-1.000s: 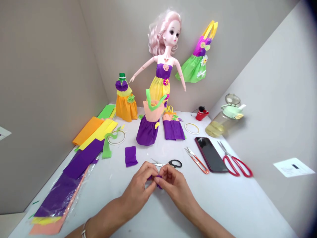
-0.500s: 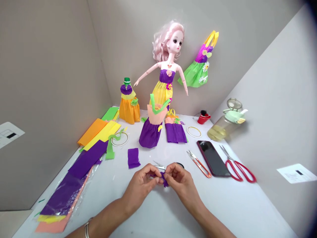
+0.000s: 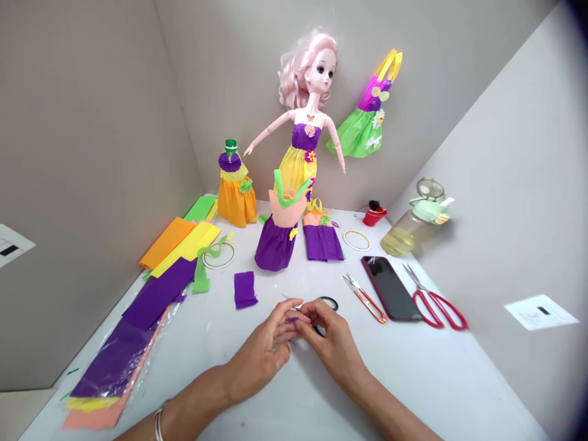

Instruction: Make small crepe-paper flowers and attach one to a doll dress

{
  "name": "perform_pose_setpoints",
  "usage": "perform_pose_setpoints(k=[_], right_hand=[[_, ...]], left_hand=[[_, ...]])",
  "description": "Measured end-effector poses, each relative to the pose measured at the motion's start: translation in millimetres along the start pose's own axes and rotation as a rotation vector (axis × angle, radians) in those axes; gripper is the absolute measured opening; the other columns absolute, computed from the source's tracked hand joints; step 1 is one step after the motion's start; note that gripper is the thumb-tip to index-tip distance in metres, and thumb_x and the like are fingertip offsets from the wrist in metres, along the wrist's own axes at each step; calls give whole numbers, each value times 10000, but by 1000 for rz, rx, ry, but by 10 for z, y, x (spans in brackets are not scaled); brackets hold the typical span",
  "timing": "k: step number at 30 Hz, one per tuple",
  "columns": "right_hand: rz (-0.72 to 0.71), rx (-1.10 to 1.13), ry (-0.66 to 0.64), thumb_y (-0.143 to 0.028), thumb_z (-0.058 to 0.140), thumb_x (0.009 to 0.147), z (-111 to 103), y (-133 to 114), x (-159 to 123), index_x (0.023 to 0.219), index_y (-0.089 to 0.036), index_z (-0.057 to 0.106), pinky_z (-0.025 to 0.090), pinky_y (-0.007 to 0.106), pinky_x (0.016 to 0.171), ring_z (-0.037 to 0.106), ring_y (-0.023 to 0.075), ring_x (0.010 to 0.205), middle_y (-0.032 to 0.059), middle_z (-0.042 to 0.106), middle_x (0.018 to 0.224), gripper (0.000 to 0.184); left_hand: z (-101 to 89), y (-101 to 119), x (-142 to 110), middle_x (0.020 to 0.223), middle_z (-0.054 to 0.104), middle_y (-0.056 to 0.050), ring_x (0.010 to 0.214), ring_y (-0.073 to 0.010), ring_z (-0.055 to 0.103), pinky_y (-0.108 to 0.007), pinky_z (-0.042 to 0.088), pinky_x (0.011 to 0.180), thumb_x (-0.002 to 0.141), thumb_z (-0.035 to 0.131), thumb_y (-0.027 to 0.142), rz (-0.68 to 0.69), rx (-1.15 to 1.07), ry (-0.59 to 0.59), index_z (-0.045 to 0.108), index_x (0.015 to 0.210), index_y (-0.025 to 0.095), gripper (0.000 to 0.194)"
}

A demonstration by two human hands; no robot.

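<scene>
My left hand (image 3: 264,349) is turned palm up, its fingers stretched out and its thumb apart. Resting against those fingers is a small piece of purple crepe paper (image 3: 293,320), mostly hidden by both hands. The thumb and fingertips of my right hand (image 3: 333,343) pinch this piece from the other side. Just behind my hands lie black-handled scissors (image 3: 329,301), partly covered, blades pointing left. A flat purple crepe paper rectangle (image 3: 245,290) lies beyond my left hand.
Crepe paper sheets (image 3: 160,294) line the left edge. A doll (image 3: 309,135) and small paper dresses (image 3: 275,245) stand at the back. To the right are thread snips (image 3: 365,299), a phone (image 3: 390,288), red scissors (image 3: 438,306), a bottle (image 3: 407,229) and a tape roll (image 3: 357,241).
My left thumb has come off the purple piece and the left fingers have straightened beneath it. My right hand keeps its pinch. More of the black scissor handle shows, and the view has shifted slightly.
</scene>
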State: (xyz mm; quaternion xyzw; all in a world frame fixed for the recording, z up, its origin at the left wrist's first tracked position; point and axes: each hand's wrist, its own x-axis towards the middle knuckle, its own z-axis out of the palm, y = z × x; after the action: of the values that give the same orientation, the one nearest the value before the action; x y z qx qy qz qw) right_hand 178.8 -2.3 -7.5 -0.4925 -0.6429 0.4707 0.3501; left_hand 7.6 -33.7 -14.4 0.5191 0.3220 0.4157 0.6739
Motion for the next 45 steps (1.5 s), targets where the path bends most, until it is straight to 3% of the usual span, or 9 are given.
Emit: perform_pose_setpoints(k=[4, 7, 11, 16, 20, 30, 37, 40, 45], right_hand=[[120, 183, -48, -320, 646, 792, -31, -19, 35, 853, -180, 638, 449, 284, 641, 561, 161, 695, 16, 632, 777, 153], [108, 161, -21, -341, 666, 792, -90, -8, 55, 869, -175, 658, 429, 277, 619, 540, 152, 661, 9, 619, 741, 184], [-47, -134, -112, -277, 615, 870, -76, 54, 20, 851, -212, 691, 446, 298, 687, 580, 173, 730, 24, 630, 818, 102], [-309, -679, -227, -124, 511, 917, 153, 201, -74, 893, -202, 661, 456, 308, 673, 592, 203, 771, 58, 610, 873, 171], [-430, -893, -208, -47, 439, 917, 250, 286, -68, 827, -181, 611, 433, 291, 628, 560, 194, 738, 54, 585, 831, 236], [34, -131, -178, -207, 608, 865, -15, 24, 37, 774, -185, 641, 398, 267, 668, 531, 138, 698, -2, 597, 765, 99], [337, 554, -244, -364, 780, 744, -53, -97, -27, 881, -152, 649, 401, 237, 599, 516, 91, 567, -33, 593, 632, 285], [384, 642, -238, -353, 802, 729, -52, -106, -151, 928, -150, 663, 385, 220, 581, 501, 76, 550, -44, 577, 619, 316], [405, 539, -102, -356, 776, 765, -234, -44, -498, 828, -140, 666, 374, 226, 607, 488, 82, 563, -22, 598, 596, 250]], left_hand=[[-4, 39, -7, 1417, 450, -122, 1032, -213, 646, -414, 492, 960, 867, 547, 160, -38, 103, 7, 303, 1437, 298, 636], [-78, 122, 20, 1329, 526, -89, 772, -135, 653, -323, 530, 770, 884, 503, 176, -43, 204, 161, 385, 1378, 309, 526], [-235, 221, 63, 1024, 622, -28, 725, -142, 568, -291, 467, 732, 855, 546, 181, 28, 627, 411, 616, 1082, 246, 246], [-386, 149, 99, 987, 640, -37, 945, -215, 555, -334, 423, 855, 873, 536, 158, 193, 1034, 390, 656, 982, 236, 180], [-450, 24, 144, 1017, 636, -59, 942, -242, 523, -376, 402, 857, 867, 587, 208, 174, 1277, 359, 649, 1082, 221, 224], [-456, 17, 252, 841, 635, -31, 856, -220, 502, -383, 348, 796, 910, 540, 171, 97, 1407, 254, 680, 807, 204, 177], [-250, 131, 96, 893, 633, -7, 923, -193, 539, -346, 390, 893, 929, 544, 280, 164, 851, 245, 644, 845, 228, 141], [-168, 131, 62, 881, 631, -3, 914, -190, 538, -343, 383, 885, 935, 548, 273, 218, 853, 210, 640, 854, 229, 130], [-347, 48, 107, 923, 650, -27, 899, -223, 516, -398, 346, 861, 910, 581, 218, 259, 1255, 296, 663, 944, 227, 90]])
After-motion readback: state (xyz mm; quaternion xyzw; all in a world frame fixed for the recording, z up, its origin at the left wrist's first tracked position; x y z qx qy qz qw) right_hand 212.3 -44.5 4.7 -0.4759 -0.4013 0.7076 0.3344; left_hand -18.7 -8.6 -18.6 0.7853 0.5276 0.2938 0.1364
